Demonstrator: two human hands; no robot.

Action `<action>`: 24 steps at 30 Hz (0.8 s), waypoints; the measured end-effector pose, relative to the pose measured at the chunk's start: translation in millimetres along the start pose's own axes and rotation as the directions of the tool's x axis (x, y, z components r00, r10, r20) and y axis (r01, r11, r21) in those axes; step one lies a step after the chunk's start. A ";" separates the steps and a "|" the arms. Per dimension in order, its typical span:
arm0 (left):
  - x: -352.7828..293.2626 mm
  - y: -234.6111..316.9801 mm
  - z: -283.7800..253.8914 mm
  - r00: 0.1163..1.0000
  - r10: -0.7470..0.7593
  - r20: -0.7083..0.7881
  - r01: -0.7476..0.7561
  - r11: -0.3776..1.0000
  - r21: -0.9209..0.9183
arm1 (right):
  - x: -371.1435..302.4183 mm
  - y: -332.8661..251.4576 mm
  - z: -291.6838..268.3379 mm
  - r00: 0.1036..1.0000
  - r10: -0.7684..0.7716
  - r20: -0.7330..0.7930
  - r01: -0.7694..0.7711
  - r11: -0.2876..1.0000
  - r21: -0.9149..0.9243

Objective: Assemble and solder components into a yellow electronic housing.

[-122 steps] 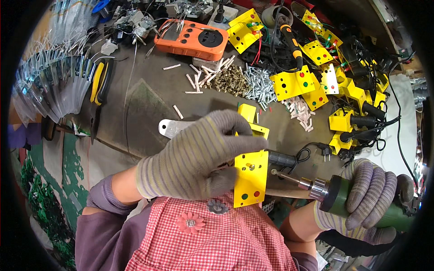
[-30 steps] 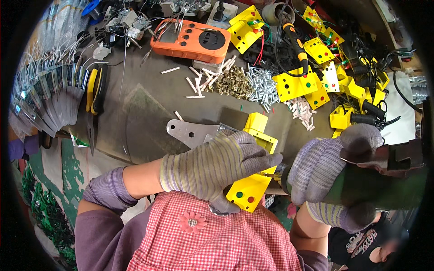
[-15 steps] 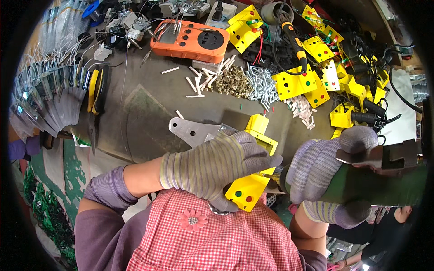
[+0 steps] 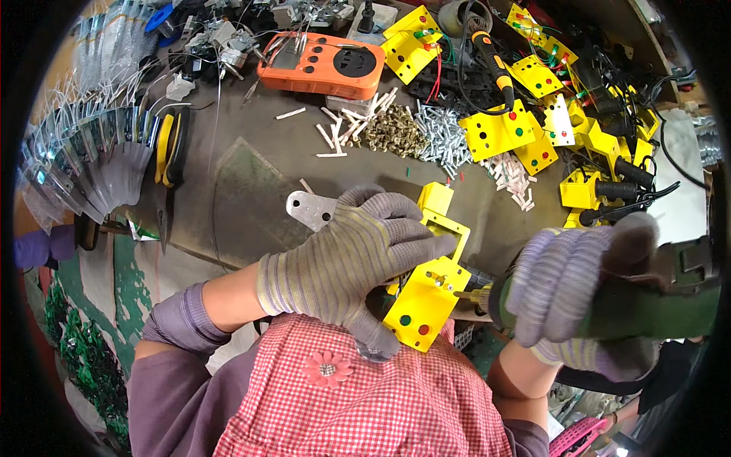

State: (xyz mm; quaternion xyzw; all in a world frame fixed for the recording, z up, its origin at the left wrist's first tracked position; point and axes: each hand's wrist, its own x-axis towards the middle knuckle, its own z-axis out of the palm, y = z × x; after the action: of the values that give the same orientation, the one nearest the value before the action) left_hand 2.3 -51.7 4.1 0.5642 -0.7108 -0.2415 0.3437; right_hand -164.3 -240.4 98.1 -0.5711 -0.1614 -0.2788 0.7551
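My left hand [image 4: 331, 263], in a striped glove, grips a yellow metal housing [image 4: 420, 312] by its left side, above my checked apron. The housing has a green and a red round part on its near face, small screws higher up and an open frame at its far end. A grey metal plate [image 4: 306, 209] with holes sticks out from under the same hand. My right hand [image 4: 556, 282], gloved too, is wrapped round a green power drill [image 4: 662, 305]. The drill's tip [image 4: 480, 297] points left at the housing, close to its right edge; whether they touch, I cannot tell.
An orange multimeter [image 4: 324, 67] lies at the back. Brass fittings [image 4: 397, 129], silver screws [image 4: 443, 141] and pale sleeves [image 4: 509, 181] are heaped mid-table. More yellow housings [image 4: 499, 133] crowd the right beside a soldering iron [image 4: 493, 65]. Yellow-handled pliers [image 4: 169, 156] lie left.
The drill in my right hand has moved right, back from the housing, and screws now show on the housing. My left hand has shifted slightly left, covering more of the grey plate.
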 end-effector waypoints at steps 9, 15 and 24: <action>-7.6 5.6 9.6 0.993 0.058 -0.106 -0.054 0.997 0.047 | 33.5 31.9 10.7 0.997 0.069 -0.032 -0.073 0.986 -0.147; -21.6 6.3 -1.1 0.980 -0.051 -0.194 0.065 0.996 0.068 | 45.4 98.7 17.6 0.973 -0.015 -0.230 -0.042 0.969 -0.243; -36.4 3.2 -1.4 0.945 -0.273 -0.182 0.314 0.912 0.263 | 44.9 124.2 6.0 0.967 -0.029 -0.253 -0.013 0.987 -0.161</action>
State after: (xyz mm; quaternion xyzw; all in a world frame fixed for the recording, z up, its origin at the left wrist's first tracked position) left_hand 6.1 -15.6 -0.5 0.7245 -0.6191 -0.1436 0.2669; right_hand -53.1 -221.4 29.2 -0.5890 -0.0425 -0.3649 0.7198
